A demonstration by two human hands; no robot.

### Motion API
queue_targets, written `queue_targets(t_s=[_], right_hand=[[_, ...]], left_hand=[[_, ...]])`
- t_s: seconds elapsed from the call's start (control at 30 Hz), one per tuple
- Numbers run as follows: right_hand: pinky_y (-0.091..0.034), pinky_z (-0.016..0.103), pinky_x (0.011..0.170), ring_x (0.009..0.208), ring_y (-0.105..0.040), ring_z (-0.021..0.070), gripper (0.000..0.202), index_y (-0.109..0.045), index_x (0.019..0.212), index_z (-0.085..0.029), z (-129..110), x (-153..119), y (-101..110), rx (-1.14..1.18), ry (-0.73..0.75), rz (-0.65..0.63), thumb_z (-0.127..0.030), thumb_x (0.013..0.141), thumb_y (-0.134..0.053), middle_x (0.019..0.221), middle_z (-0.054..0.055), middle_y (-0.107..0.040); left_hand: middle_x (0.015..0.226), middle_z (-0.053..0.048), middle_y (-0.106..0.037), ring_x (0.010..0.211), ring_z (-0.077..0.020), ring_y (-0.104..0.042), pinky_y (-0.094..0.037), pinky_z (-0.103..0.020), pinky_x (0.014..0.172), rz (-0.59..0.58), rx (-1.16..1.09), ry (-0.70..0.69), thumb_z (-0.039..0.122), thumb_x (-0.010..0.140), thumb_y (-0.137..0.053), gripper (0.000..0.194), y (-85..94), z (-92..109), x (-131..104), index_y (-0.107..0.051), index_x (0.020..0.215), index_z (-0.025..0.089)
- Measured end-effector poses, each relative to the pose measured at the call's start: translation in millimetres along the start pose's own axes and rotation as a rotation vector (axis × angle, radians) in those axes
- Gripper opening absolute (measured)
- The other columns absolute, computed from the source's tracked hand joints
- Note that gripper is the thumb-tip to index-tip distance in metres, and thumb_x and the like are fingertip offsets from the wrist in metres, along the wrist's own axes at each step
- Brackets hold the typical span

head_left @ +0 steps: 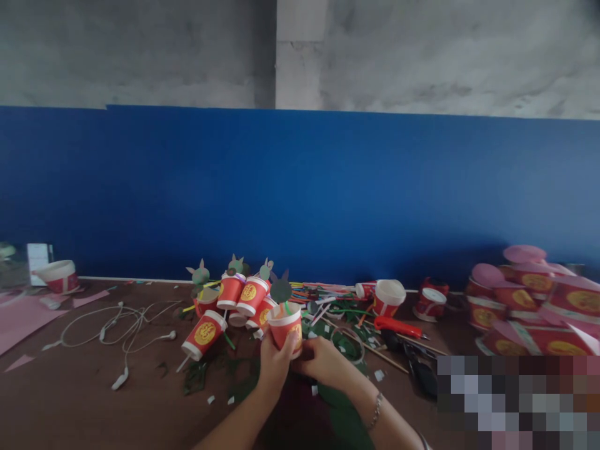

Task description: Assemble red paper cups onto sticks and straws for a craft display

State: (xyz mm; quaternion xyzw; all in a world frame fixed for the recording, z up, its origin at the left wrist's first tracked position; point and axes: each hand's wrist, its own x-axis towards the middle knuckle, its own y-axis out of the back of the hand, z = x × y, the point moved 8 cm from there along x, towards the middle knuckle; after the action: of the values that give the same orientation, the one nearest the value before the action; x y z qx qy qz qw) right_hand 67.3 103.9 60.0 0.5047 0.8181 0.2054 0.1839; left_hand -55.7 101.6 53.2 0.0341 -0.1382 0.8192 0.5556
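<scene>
A red and white paper cup (285, 326) stands upright in my left hand (275, 359), whose fingers and thumb wrap round its side. Out of the cup's mouth rises a green strip with a dark round paper head (281, 290) that has two pointed ears. My right hand (323, 359) is at the cup's lower right side, its fingers pressed together near the base; what they hold, if anything, is hidden. Just left of the held cup, several similar red cups (205, 334) lie piled up, some with grey-green eared paper heads (200, 274).
Coloured sticks (323, 290), a red-handled cutter (398, 326) and black scissors (422, 375) lie to the right. Pink-topped cups (525, 300) are heaped at far right. White earphones (122, 375), pink paper (23, 322) and a phone (38, 262) are left. A blue partition (300, 194) stands behind.
</scene>
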Motion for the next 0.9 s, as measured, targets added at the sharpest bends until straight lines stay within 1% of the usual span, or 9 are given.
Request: queue_targets(t_s=[0.07,0.13,0.2,0.27,0.33,0.57,0.73,0.8,0.9], right_hand=[[-0.027,0.019,0.045,0.049,-0.036,0.0074,0.013,-0.064,0.059,-0.012,0.2,0.8,-2.8,0.005,-0.001,0.007,-0.024,0.063,-0.06,0.05,-0.005,-0.048],[-0.026,0.019,0.045,0.048,-0.035,0.0077,0.015,-0.064,0.055,-0.013,-0.4,2.0,-4.2,-0.008,0.006,0.028,-0.025,0.063,-0.06,0.048,-0.005,-0.047],[-0.026,0.019,0.045,0.047,-0.037,0.0079,0.014,-0.062,0.051,-0.013,-1.2,2.5,-5.6,-0.039,0.013,0.029,-0.02,0.061,-0.057,0.045,-0.005,-0.046],[-0.027,0.019,0.044,0.045,-0.038,0.0079,0.012,-0.059,0.046,-0.014,-1.4,1.6,-7.5,-0.092,0.007,-0.001,-0.013,0.057,-0.054,0.042,-0.005,-0.046],[-0.027,0.018,0.043,0.044,-0.041,0.0084,0.012,-0.058,0.043,-0.015,-2.0,-0.7,-8.1,-0.141,-0.003,-0.032,-0.01,0.053,-0.052,0.041,-0.005,-0.047],[-0.032,0.018,0.04,0.042,-0.051,0.0114,0.015,-0.06,0.045,-0.017,-5.8,-7.0,-5.8,-0.175,-0.025,-0.078,-0.012,0.055,-0.049,0.044,-0.001,-0.058],[-0.032,0.017,0.039,0.044,-0.053,0.0121,0.014,-0.061,0.045,-0.017,-4.1,-7.4,-7.2,-0.195,-0.013,-0.091,-0.012,0.054,-0.051,0.042,-0.001,-0.056],[-0.033,0.017,0.039,0.044,-0.054,0.0125,0.014,-0.061,0.045,-0.016,-2.5,-6.7,-8.3,-0.172,-0.022,-0.088,-0.011,0.053,-0.05,0.042,-0.001,-0.056],[-0.035,0.017,0.041,0.044,-0.054,0.0116,0.015,-0.059,0.046,-0.016,0.1,-3.5,-10.4,-0.069,-0.037,-0.069,-0.012,0.054,-0.047,0.043,-0.001,-0.057]], left_hand=[[0.082,-0.007,-0.069,0.076,-0.0241,-0.065,-0.053,-0.036,0.071,0.0,-0.005,-0.007,0.039,0.065,-0.068,0.035,0.0,3.1,-0.2,-0.061,0.089,0.014],[0.08,-0.006,-0.069,0.075,-0.0236,-0.065,-0.053,-0.035,0.07,-0.007,-0.014,-0.009,0.039,0.064,-0.068,0.034,-0.5,5.8,-0.4,-0.061,0.087,0.015],[0.079,-0.007,-0.069,0.073,-0.0234,-0.065,-0.053,-0.035,0.068,-0.006,-0.025,-0.006,0.039,0.063,-0.069,0.034,-0.1,7.6,-0.2,-0.061,0.086,0.014],[0.08,-0.007,-0.069,0.074,-0.0235,-0.065,-0.052,-0.034,0.068,0.003,-0.04,-0.001,0.04,0.064,-0.069,0.036,0.9,8.0,0.6,-0.06,0.087,0.014],[0.084,-0.008,-0.069,0.076,-0.0235,-0.065,-0.052,-0.033,0.069,0.012,-0.059,-0.003,0.041,0.064,-0.069,0.037,2.0,7.4,1.7,-0.059,0.089,0.014],[0.087,-0.008,-0.069,0.079,-0.023,-0.065,-0.05,-0.031,0.071,-0.015,-0.078,0.009,0.044,0.065,-0.069,0.041,0.9,1.0,3.2,-0.059,0.091,0.014],[0.09,-0.009,-0.068,0.08,-0.0229,-0.064,-0.05,-0.032,0.072,-0.022,-0.061,-0.011,0.043,0.067,-0.068,0.041,0.6,4.9,3.2,-0.058,0.094,0.014],[0.09,-0.009,-0.068,0.08,-0.0232,-0.065,-0.05,-0.033,0.071,-0.029,-0.066,-0.006,0.042,0.067,-0.068,0.041,-0.3,5.5,2.9,-0.058,0.095,0.014],[0.089,-0.009,-0.068,0.079,-0.0233,-0.065,-0.051,-0.032,0.07,-0.031,-0.076,0.018,0.042,0.065,-0.069,0.042,-0.9,4.2,2.2,-0.058,0.095,0.014]])
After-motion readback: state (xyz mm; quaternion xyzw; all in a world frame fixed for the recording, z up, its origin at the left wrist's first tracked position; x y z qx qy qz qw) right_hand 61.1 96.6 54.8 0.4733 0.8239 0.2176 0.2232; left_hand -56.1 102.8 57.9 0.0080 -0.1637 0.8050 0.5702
